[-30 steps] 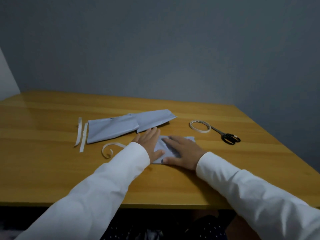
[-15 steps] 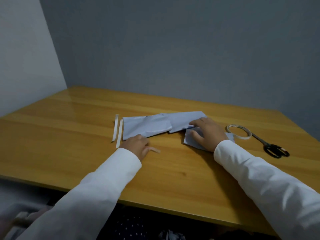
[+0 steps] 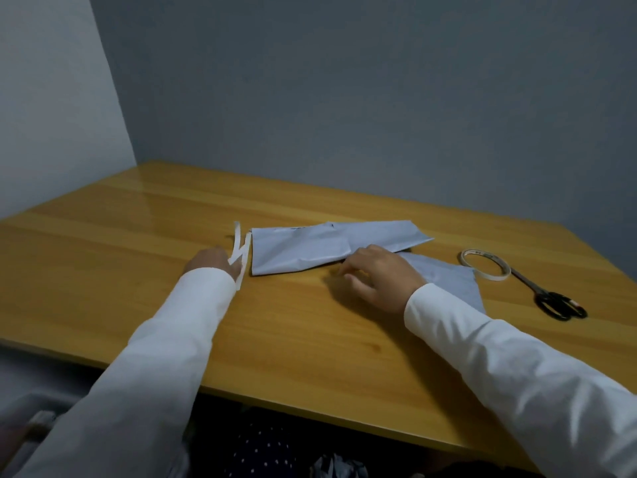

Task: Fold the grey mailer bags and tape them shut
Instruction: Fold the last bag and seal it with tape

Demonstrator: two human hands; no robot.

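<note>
On the glossy yellow-brown wooden desk (image 3: 144, 270), roughly halfway through, judging by the layout. Towards the right, one small folded grey plastic mailer bag (image 3: 451, 281), lying flat and partly tucked under the right sleeve. Looks folded, but can't spot any tape on it from here, so no idea whether it's sealed.

Beyond it, the long grey plastic mailer bag (image 3: 310, 250), stretched out sideways, creased down the middle and definitely not folded down or taped yet. Might actually be two bags overlapping; hard to call. So that's the main job left: fold, tape, done.

Hands well apart. Left hand (image 3: 210, 262) down at the thin white paper strips (image 3: 241, 250) just beside the long bag's left end. Looks to be pinching one of them, but fingers hidden behind the back of the hand, so can't tell for sure. Right hand (image 3: 375, 281) resting on the desk with fingers loosely curled, fingertips right at the near edge of the long bag, nothing plainly gripped.

Off to the right, a slim roll of clear tape (image 3: 484, 265) lying flat and black-handled scissors (image 3: 551, 298) just beside it, both untouched.

Writing-wise: some tiny dark marks on the tape core and on the long bag's far edge, way too small to read. No brand visible anywhere.
</note>
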